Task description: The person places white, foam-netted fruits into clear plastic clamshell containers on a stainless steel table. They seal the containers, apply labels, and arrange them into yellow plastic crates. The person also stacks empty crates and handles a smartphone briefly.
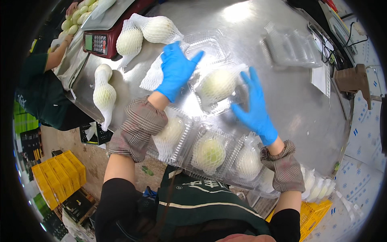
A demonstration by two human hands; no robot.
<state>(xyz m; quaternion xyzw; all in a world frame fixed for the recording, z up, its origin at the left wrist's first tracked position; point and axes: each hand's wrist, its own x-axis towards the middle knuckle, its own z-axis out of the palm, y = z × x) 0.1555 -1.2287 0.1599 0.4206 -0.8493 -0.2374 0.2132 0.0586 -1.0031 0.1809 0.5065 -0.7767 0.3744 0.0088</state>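
Observation:
An open clear plastic clamshell box lies on the metal table, holding a pale round fruit in a white foam net. My left hand, in a blue glove, is over the far left of the box, fingers spread; a white foam net shows beside it. At the box's right side my gloved right hand has its fingers apart, close to the net's end. Whether either hand touches the box I cannot tell. Past my left hand lie netted fruits, another netted fruit pair to the left.
Packed clamshell boxes line the table's near edge. Nested clear boxes stand at the far right. A red scale is at the far left, where a co-worker's arm reaches toward piled pale fruit. Yellow crates sit below.

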